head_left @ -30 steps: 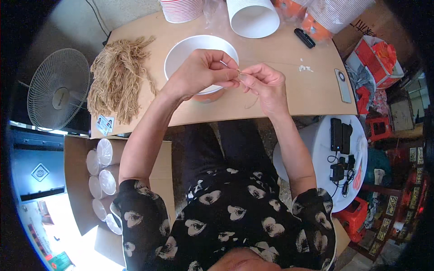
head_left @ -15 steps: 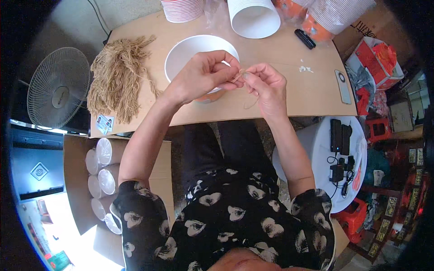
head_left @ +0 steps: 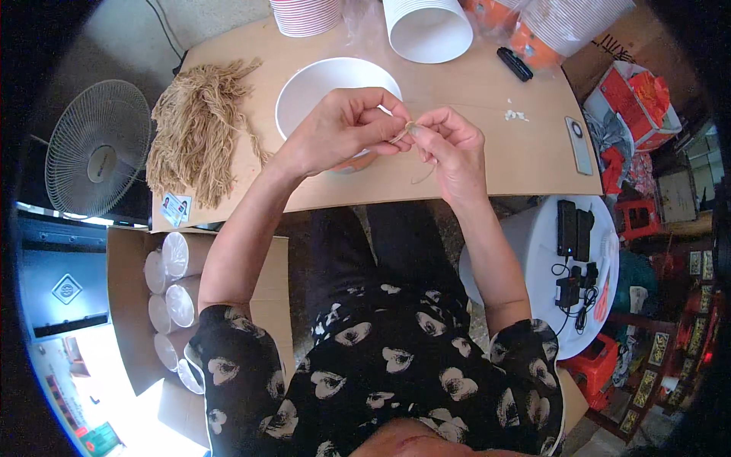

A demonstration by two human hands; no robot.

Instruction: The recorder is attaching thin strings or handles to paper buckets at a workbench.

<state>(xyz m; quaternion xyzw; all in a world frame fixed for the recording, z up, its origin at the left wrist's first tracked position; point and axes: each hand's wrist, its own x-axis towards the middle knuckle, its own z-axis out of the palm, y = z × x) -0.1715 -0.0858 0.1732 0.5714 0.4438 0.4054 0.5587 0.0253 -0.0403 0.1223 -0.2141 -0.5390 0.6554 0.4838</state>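
My left hand (head_left: 346, 129) and my right hand (head_left: 453, 152) meet over the front part of the table, both closed in a pinch. Between their fingertips is a thin tan string (head_left: 410, 124), looped or knotted where the fingers meet; a loose end hangs below my right fingers. Just behind and partly under my left hand stands a white paper bucket (head_left: 304, 87), its mouth facing up and its side orange near the bottom. A heap of tan strings (head_left: 199, 129) lies at the table's left side.
Stacked white buckets (head_left: 430, 34) lie at the back, beside bagged cups (head_left: 567, 27). A black clip-like object (head_left: 515, 65), white scraps (head_left: 515, 116) and a phone (head_left: 578, 145) are on the right. A fan (head_left: 99, 152) stands left; a carton (head_left: 263, 282) holds wrapped bucket stacks.
My hands stay nearly in place, with slight finger movement at the string. The loop between the fingertips shows a little more plainly now.
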